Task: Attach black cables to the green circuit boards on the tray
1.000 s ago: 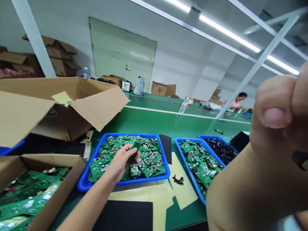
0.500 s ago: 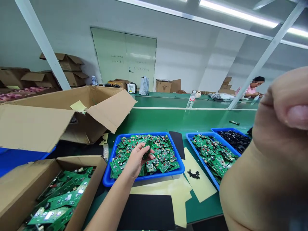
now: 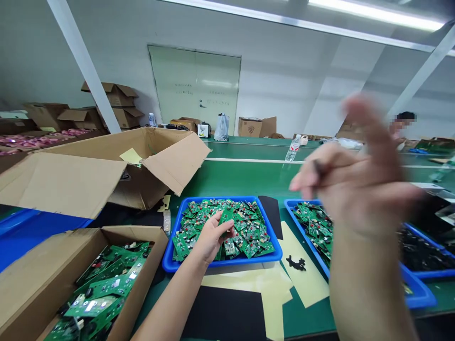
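Now left hand pinches a circuit board over the blue tray. Right hand raised, blurred — fingers loosely spread, pinching something small and dark. Risk — a loose pinch drops the board.

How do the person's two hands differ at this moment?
The left hand is low in the blue tray, fingers closed on a green circuit board; the right hand is raised near the camera above the trays. The left hand is sharp; the right hand is motion-blurred, fingers spread. Both are bare.
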The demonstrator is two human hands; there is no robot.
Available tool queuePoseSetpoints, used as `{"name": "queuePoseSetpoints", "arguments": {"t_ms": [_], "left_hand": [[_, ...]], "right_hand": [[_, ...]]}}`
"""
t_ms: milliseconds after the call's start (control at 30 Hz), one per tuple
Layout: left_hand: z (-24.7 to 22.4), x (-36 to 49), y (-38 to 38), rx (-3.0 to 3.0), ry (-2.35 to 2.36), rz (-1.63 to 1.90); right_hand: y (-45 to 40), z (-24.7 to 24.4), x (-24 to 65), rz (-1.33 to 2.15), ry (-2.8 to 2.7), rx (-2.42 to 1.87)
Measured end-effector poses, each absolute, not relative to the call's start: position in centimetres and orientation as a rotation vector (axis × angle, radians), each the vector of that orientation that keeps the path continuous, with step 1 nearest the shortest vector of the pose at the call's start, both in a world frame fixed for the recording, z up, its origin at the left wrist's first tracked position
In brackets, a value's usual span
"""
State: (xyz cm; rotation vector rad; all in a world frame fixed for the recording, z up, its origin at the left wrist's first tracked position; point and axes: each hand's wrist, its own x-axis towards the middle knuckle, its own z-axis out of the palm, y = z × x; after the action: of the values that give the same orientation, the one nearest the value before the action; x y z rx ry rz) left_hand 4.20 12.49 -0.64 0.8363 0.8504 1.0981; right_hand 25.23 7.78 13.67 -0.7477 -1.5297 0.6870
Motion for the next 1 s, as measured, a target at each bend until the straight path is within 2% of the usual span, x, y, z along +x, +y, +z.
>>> {"name": "queuePoseSetpoints", "arguments": {"t_ms": [233, 333, 633, 767, 1000], "left_hand": [[-0.8, 4.2, 12.5, 0.824, 0.781, 1.081], [-1.1, 4.2, 12.6, 0.846, 0.817, 1.118], [-1.8, 4.8, 12.9, 1.028, 1.006, 1.176], [-2.1, 4.8, 12.9, 1.108, 1.012, 1.076], [-1.8, 5.0, 12.6, 1.156, 1.006, 1.008]], "right_hand": [[13.7, 0.6, 21.7, 1.065, -1.504, -0.698], [14.3, -2.7, 21.6, 1.141, -1.468, -0.680], [13.3, -3.9, 21.9, 1.156, -1.438, -0.621], [13.1, -3.8, 21.9, 1.163, -1.444, -0.647], [13.2, -4.2, 21.5, 1.004, -1.464, -0.566]]}}
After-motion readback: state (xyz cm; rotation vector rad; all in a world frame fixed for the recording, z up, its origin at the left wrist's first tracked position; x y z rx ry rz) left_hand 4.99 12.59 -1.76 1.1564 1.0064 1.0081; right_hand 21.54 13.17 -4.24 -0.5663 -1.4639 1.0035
